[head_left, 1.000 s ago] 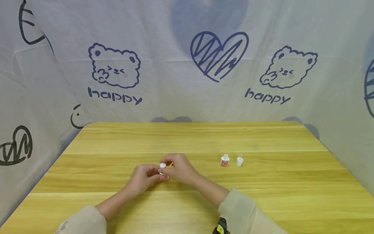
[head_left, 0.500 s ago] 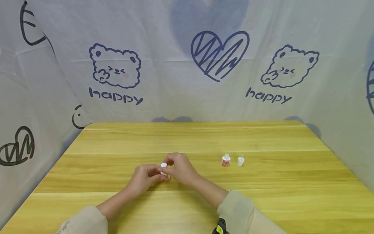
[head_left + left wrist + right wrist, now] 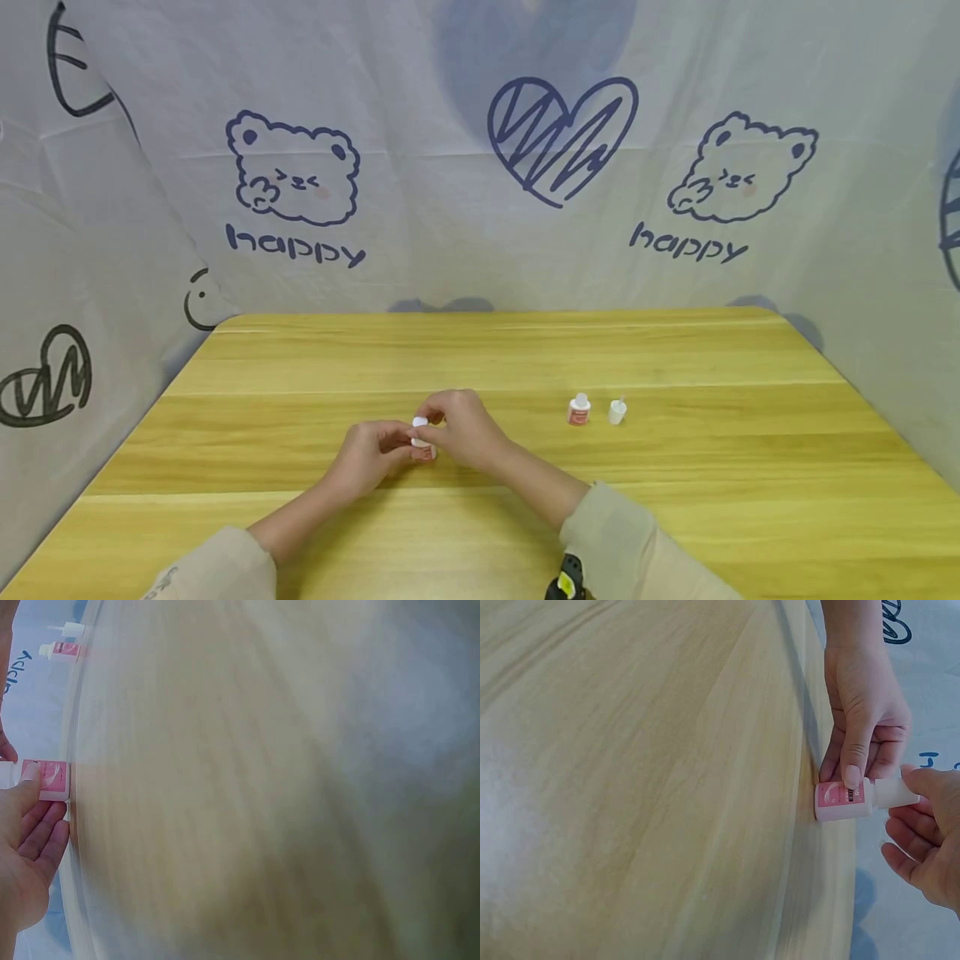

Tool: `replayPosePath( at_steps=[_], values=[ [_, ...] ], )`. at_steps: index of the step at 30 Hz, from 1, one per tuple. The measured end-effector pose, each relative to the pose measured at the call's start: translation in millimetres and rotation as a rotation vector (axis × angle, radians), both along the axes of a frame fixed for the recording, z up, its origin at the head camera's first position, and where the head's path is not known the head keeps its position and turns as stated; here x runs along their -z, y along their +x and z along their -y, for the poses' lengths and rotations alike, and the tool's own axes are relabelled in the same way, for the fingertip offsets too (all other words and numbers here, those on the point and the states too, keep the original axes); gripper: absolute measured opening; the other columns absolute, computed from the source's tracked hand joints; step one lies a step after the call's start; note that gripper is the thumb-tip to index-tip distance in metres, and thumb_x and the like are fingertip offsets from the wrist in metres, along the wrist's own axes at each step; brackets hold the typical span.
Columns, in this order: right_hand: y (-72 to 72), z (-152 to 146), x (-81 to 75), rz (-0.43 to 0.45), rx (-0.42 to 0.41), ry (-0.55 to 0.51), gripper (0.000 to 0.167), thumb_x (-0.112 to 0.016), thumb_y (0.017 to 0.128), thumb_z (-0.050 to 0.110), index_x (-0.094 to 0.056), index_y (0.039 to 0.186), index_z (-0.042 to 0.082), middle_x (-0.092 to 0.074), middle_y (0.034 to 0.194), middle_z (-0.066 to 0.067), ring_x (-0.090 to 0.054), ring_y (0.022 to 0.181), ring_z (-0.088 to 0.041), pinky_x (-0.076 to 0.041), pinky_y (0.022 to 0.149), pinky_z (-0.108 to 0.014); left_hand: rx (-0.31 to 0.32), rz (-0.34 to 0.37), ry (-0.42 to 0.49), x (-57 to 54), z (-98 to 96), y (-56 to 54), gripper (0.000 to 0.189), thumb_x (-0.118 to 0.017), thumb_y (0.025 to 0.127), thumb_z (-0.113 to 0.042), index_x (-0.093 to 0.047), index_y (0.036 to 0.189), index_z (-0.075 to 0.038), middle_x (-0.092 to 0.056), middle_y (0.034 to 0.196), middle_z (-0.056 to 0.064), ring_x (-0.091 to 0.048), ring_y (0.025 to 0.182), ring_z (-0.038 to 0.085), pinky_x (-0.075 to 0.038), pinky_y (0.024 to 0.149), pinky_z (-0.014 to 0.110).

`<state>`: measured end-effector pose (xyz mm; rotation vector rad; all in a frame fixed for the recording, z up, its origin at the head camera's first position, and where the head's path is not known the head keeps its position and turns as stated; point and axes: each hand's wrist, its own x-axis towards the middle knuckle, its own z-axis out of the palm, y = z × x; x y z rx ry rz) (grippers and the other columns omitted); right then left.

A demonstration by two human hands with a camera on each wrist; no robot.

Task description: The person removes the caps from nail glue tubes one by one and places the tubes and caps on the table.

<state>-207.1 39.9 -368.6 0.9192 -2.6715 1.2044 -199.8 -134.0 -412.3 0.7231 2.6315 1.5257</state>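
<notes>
A small white bottle (image 3: 843,811) with a pink label stands upright on the table, a white cap (image 3: 891,793) on its neck. My left hand (image 3: 363,460) holds the bottle's body between thumb and fingers, the thumb lying across the label in both wrist views. With thumb and fingertips my right hand (image 3: 467,431) pinches the cap from the other side. To the right stands a second pink-labelled bottle (image 3: 578,410) without its cap, showing a white nozzle. Beside it, a loose white cap (image 3: 617,412) rests with a thin stem pointing up.
The wooden table (image 3: 675,517) reaches back to a white cloth (image 3: 450,208) printed with bears and hearts. Cloth also hangs along the left and right sides. A dark strap with a yellow piece (image 3: 566,581) shows by the right sleeve.
Both hands keep their places on the bottle and its cap, with barely any shift of the right fingers. The second bottle and loose cap stay put.
</notes>
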Motion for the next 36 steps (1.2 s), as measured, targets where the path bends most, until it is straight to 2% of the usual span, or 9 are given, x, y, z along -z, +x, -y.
replayPosePath(
  at_steps=[5,8,16,19,30,36],
  values=[
    [0.9,-1.7,-2.6,-0.026,-0.033,0.015,0.007,-0.067,0.085,0.009,-0.070,0.085,0.002,-0.070,0.083,-0.005,-0.059,0.075,-0.007,-0.049,0.067,-0.014,0.006,0.010,0.006,0.1,-0.2,0.3,0.019,-0.068,0.082,-0.011,-0.070,0.098,-0.001,-0.072,0.093,0.013,-0.070,0.082,0.016,-0.055,0.070,0.020],
    [-0.2,-1.5,-2.4,-0.011,-0.036,0.030,0.008,-0.066,0.086,0.009,-0.070,0.087,0.002,-0.071,0.085,-0.006,-0.061,0.077,-0.009,-0.049,0.069,-0.015,0.010,0.014,0.013,0.2,-0.1,-0.2,0.019,-0.068,0.082,-0.011,-0.070,0.099,-0.001,-0.073,0.092,0.012,-0.070,0.082,0.016,-0.055,0.070,0.020],
    [-1.5,-1.6,-2.0,0.022,-0.057,0.064,0.010,-0.063,0.088,0.008,-0.070,0.092,0.002,-0.071,0.093,-0.009,-0.064,0.087,-0.018,-0.054,0.079,-0.033,0.008,0.011,0.013,1.7,0.3,-1.5,0.020,-0.068,0.082,-0.013,-0.071,0.099,-0.002,-0.073,0.091,0.012,-0.070,0.081,0.014,-0.054,0.068,0.018],
    [-0.2,-2.0,-3.4,0.013,-0.068,0.077,0.011,-0.062,0.088,0.008,-0.070,0.094,0.001,-0.070,0.095,-0.010,-0.064,0.089,-0.019,-0.053,0.080,-0.035,0.011,0.007,0.016,2.1,0.6,-1.7,0.020,-0.069,0.082,-0.012,-0.071,0.099,-0.002,-0.073,0.092,0.012,-0.070,0.081,0.013,-0.054,0.068,0.017],
    [-0.3,-1.9,-4.4,0.013,-0.078,0.093,0.015,-0.061,0.089,0.006,-0.069,0.100,0.000,-0.070,0.100,-0.011,-0.063,0.093,-0.021,-0.053,0.083,-0.036,0.005,0.004,0.014,2.7,1.1,-2.5,0.020,-0.069,0.081,-0.012,-0.070,0.098,-0.001,-0.072,0.092,0.013,-0.070,0.081,0.012,-0.055,0.069,0.018],
    [-0.8,-1.1,-2.3,0.022,-0.025,0.039,0.018,-0.067,0.086,0.015,-0.070,0.097,0.001,-0.071,0.097,-0.009,-0.062,0.089,-0.018,-0.051,0.080,-0.029,0.016,-0.001,0.011,2.5,1.1,-1.3,0.017,-0.068,0.082,-0.011,-0.070,0.096,-0.002,-0.072,0.092,0.012,-0.070,0.081,0.014,-0.055,0.070,0.020]
  ],
)
